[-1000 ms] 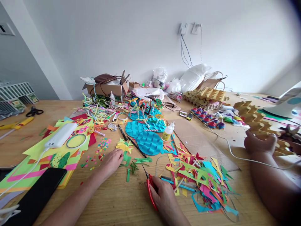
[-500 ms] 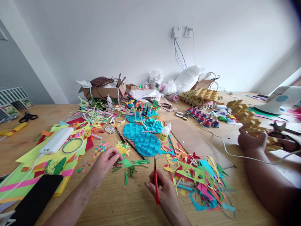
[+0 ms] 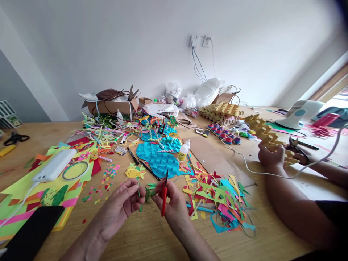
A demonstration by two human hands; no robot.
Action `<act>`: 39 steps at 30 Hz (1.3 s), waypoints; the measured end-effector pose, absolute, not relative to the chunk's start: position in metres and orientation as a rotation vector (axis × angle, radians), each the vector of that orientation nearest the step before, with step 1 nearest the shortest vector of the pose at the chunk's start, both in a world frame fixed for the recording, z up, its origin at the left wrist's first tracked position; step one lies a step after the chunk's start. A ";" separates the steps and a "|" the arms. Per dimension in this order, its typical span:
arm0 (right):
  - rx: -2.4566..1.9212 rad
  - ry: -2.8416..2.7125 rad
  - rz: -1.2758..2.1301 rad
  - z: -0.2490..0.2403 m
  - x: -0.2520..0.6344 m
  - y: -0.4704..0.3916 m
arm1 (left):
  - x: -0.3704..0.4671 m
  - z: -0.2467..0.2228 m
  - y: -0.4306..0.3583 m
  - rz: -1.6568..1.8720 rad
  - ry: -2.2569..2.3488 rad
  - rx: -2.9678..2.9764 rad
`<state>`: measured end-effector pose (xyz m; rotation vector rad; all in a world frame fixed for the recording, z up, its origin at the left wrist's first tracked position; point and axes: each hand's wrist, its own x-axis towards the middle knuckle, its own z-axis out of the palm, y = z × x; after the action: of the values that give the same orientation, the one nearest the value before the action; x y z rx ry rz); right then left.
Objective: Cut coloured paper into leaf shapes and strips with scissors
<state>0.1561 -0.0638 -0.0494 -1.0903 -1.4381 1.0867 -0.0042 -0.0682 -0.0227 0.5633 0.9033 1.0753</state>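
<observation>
Above the wooden counter (image 3: pixel 152 246), the person's right hand (image 3: pixel 174 203) and left hand (image 3: pixel 119 201) are near each other. The right grip clasps red-handled scissors (image 3: pixel 164 200), pointing away; the left pinches a green paper piece (image 3: pixel 139 190), left of the scissors.

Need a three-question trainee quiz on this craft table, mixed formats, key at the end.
1. True or false: the person's left hand holds the red-handled scissors.

2. Which item stands beside the nearest blue woven paper shape?
A) black phone
B) white bottle with yellow label
C) white power bank

3. Fill in: the co-worker's hand grips a tan ____.

Key:
1. False; the right hand holds them.
2. B
3. egg tray
</observation>
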 end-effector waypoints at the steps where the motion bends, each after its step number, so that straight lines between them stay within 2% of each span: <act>1: -1.053 -1.387 1.149 -0.049 0.155 -0.064 | -0.004 -0.023 -0.069 1.087 0.907 0.557; 6: -0.918 -1.044 1.455 -0.045 0.153 -0.064 | -0.004 -0.021 -0.071 1.169 0.940 0.626; 13: -0.903 -0.845 1.616 -0.039 0.150 -0.065 | -0.001 -0.013 -0.076 1.207 0.910 0.761; 21: -0.847 -0.779 1.600 -0.044 0.148 -0.062 | -0.005 -0.011 -0.082 1.330 1.025 0.953; 29: -0.846 -0.732 1.573 -0.040 0.142 -0.064 | 0.008 -0.024 -0.086 1.006 1.077 1.053; 39: -0.852 -0.874 1.582 -0.046 0.136 -0.066 | 0.014 -0.027 -0.082 1.137 1.157 1.046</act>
<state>0.1359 -0.0661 -0.0463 -0.8525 -0.8743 1.5821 0.0142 -0.0818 -0.0272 1.0462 1.1569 1.1369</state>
